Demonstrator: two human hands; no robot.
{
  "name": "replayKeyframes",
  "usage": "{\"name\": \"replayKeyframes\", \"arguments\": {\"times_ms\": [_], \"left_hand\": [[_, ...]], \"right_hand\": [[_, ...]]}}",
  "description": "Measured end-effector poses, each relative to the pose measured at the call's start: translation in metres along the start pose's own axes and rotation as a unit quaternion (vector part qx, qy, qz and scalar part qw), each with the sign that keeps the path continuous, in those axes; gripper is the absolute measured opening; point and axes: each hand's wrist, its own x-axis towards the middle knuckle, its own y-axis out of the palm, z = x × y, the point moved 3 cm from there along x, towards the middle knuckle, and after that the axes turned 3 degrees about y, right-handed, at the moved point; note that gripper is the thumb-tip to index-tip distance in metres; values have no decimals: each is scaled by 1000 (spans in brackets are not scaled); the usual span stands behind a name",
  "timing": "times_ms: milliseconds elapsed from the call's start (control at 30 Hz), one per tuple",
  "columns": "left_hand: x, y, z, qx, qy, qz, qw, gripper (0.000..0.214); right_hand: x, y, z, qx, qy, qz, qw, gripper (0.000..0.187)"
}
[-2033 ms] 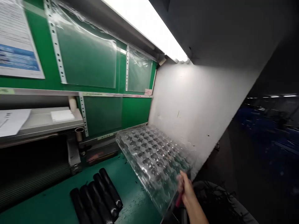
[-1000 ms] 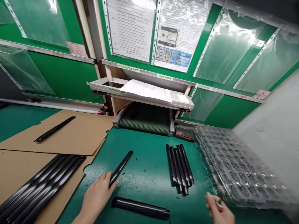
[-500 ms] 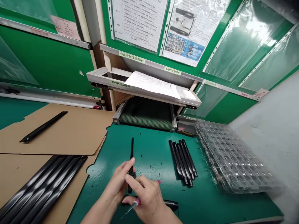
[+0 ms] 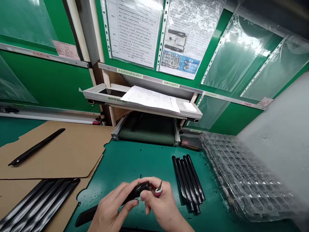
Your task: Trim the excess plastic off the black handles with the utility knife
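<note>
Rod (image 4: 134,192), black, gripped in left hand (image 4: 112,208); right hand (image 4: 163,206) pinches small tool (image 4: 158,190)

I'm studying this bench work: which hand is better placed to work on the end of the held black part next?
Likely the right. The right hand pinches a small pink-handled tool right beside the end of the black part; the left hand grips that part, steadying it.

A glossy black rod (image 4: 138,189) is held slanted, its upper tip beside a small red-handled blade (image 4: 158,192).
</note>
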Motion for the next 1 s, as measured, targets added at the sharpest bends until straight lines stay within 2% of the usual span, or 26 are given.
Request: {"name": "replayKeyframes", "arguments": {"times_ms": [133,267,300,333,400,467,500,567,633,733,800,900,1000], "left_hand": [[3,3,-11,33,11,-16,999,44],[0,12,-15,64,-6,8,998,44],[0,13,-14,81,-3,6,997,45],[0,13,-13,104,2,-1,995,46],[0,9,-9,147,6,-29,989,45],[1,2,-5,145,-27,-43,988,42],[1,-1,-4,119,-57,-46,990,39],[2,-4,-5,35,-117,-50,991,33],[2,-3,-10,-53,-162,-61,983,30],[-3,3,-10,-161,-245,-106,950,34],[-9,9,-6,-209,-296,-117,925,38],[-12,13,-5,-228,-321,-125,910,39],[-9,14,-14,-235,-313,-159,906,35]], "right_hand": [[4,-23,8,-92,2,58,994,47],[13,-35,11,-65,45,187,979,55],[14,-37,11,-59,54,199,977,57],[16,-39,10,-71,56,186,978,57],[19,-47,6,-147,46,100,983,57],[19,-54,2,-233,36,16,972,51],[18,-57,0,-262,33,0,965,44],[17,-57,-5,-276,26,15,961,35],[15,-54,-8,-265,-2,28,964,40],[12,-45,-6,-215,-46,25,975,46],[9,-37,-1,-196,-64,31,978,45],[4,-31,8,-205,-77,51,974,43],[3,-31,15,-186,-80,65,977,38]]}}
